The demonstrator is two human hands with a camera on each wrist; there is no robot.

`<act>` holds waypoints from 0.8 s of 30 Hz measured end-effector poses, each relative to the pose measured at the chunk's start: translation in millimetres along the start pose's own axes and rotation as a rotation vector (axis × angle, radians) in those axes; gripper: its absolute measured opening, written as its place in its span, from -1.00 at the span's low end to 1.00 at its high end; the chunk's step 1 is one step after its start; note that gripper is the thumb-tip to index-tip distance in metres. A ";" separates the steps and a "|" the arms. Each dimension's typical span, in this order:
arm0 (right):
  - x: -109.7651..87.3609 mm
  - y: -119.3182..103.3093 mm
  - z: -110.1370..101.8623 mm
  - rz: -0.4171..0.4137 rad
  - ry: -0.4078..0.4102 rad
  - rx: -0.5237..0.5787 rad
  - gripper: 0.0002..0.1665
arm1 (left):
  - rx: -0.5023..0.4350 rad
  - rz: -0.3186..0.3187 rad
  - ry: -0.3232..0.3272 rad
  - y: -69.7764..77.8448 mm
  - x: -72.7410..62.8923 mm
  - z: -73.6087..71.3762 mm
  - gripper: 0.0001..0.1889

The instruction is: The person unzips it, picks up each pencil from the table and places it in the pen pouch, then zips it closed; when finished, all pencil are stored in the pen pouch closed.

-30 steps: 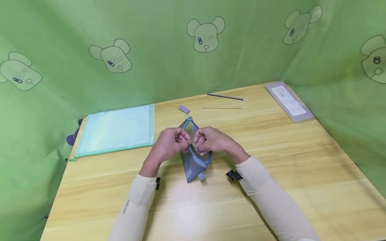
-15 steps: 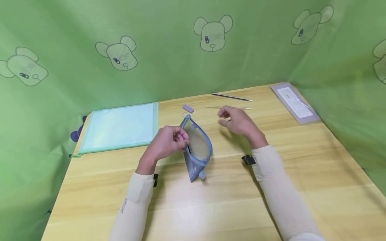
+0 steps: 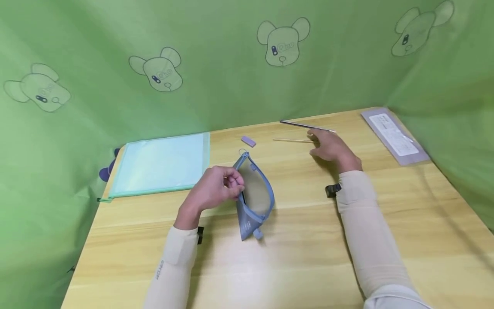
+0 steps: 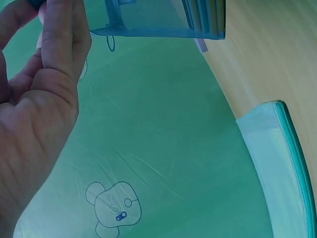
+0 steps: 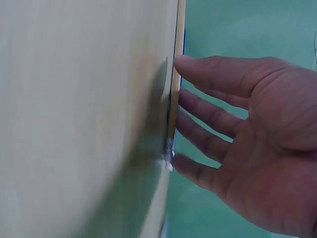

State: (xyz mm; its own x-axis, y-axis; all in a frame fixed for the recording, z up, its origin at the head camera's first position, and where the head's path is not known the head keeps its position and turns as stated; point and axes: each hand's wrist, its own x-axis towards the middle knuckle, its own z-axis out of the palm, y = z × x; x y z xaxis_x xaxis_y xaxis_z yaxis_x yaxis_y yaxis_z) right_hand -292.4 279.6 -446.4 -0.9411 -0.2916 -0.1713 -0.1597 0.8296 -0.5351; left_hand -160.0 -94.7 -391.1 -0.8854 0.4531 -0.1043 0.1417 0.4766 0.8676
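A blue mesh zip pouch (image 3: 256, 193) stands with its mouth spread wide near the middle of the wooden table. My left hand (image 3: 214, 189) pinches its left rim between thumb and fingers. In the left wrist view, several long strips show through the pouch's mesh (image 4: 163, 17). My right hand (image 3: 332, 148) is low over the right end of a light wooden pencil (image 3: 291, 140). Seen from the right wrist, thumb and spread fingers reach right to the pencil (image 5: 174, 109), near its metal-tipped end. A dark pencil (image 3: 302, 125) lies just behind, its tip close to the fingers.
A purple eraser (image 3: 248, 141) lies beyond the pouch. At the back left is a pale zip document folder (image 3: 166, 165) with green edging. A flat purple-grey packet (image 3: 393, 135) with a white label rests at the right edge. Green curtains hang close behind the table.
My right hand has left the pouch's mouth and moved right and back to the light pencil. The left hand keeps its pinch on the rim, and the mouth now gapes wider.
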 end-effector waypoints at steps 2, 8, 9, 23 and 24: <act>-1.2 -4.5 -2.5 -0.017 0.016 -0.033 -0.27 | -0.015 -0.007 0.017 1.6 -2.3 -2.0 -0.95; -11.2 -36.5 9.1 -0.016 -0.021 -0.035 -0.59 | -0.038 -0.018 0.046 3.4 -6.6 -7.6 -0.95; -14.2 -42.3 13.0 -0.017 -0.031 -0.032 -0.63 | -0.038 -0.015 0.050 3.1 -6.6 -8.0 -0.95; -58.3 -68.3 51.3 0.024 -0.132 0.052 -0.70 | 0.003 -0.017 0.040 4.8 -0.2 1.7 -0.94; -61.3 -68.9 50.6 0.022 -0.138 0.072 -0.69 | -0.002 -0.019 0.036 5.1 0.1 3.3 -0.94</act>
State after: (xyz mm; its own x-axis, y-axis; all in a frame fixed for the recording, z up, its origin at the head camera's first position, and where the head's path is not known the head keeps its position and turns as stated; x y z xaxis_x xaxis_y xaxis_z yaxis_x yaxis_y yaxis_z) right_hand -208.6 216.2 -440.9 -0.8936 -0.3401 -0.2930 -0.1126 0.8015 -0.5873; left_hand -157.9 -89.7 -388.3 -0.9033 0.4163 -0.1032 0.1239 0.4836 0.8664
